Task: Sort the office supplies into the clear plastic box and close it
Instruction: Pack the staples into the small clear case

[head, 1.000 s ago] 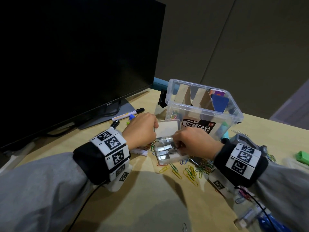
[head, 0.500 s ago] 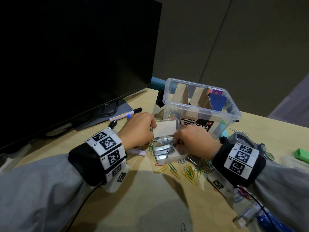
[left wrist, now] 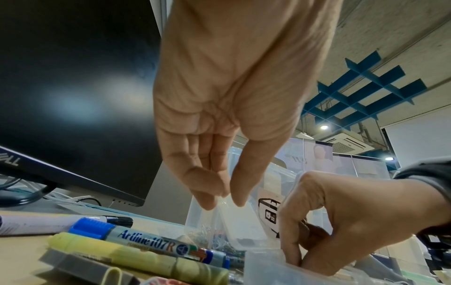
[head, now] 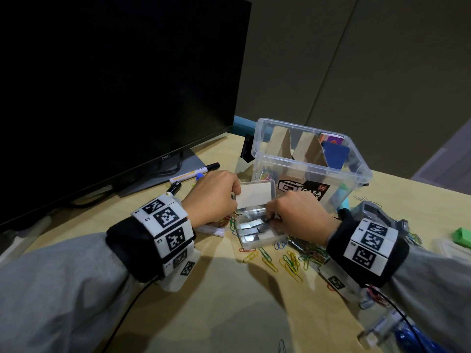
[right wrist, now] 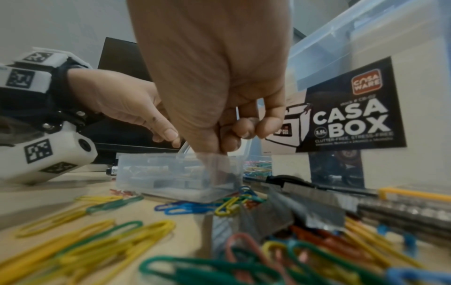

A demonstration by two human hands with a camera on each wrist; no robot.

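The clear plastic box [head: 309, 171] stands open on the desk with cardboard dividers inside. Just in front of it lies a small clear case [head: 258, 231] of silver staple strips, its lid [head: 254, 197] raised. My left hand [head: 216, 197] pinches the lid's left edge between thumb and fingertips [left wrist: 207, 200]. My right hand [head: 298, 215] reaches into the small case [right wrist: 175, 173] and pinches a small dark staple strip [head: 267, 220]. In the left wrist view my right hand [left wrist: 341, 221] points thumb and forefinger down into the case.
Coloured paper clips [head: 288, 261] lie scattered in front of the case and under my right wrist. Markers [head: 193, 171] and a highlighter [left wrist: 146, 264] lie by the monitor [head: 114, 85]. A grey stapler [head: 374, 215] and a green item [head: 461, 236] sit at the right.
Both hands stay at the small case. My right fingers have shifted slightly inside it; the left hand keeps hold of the raised lid.
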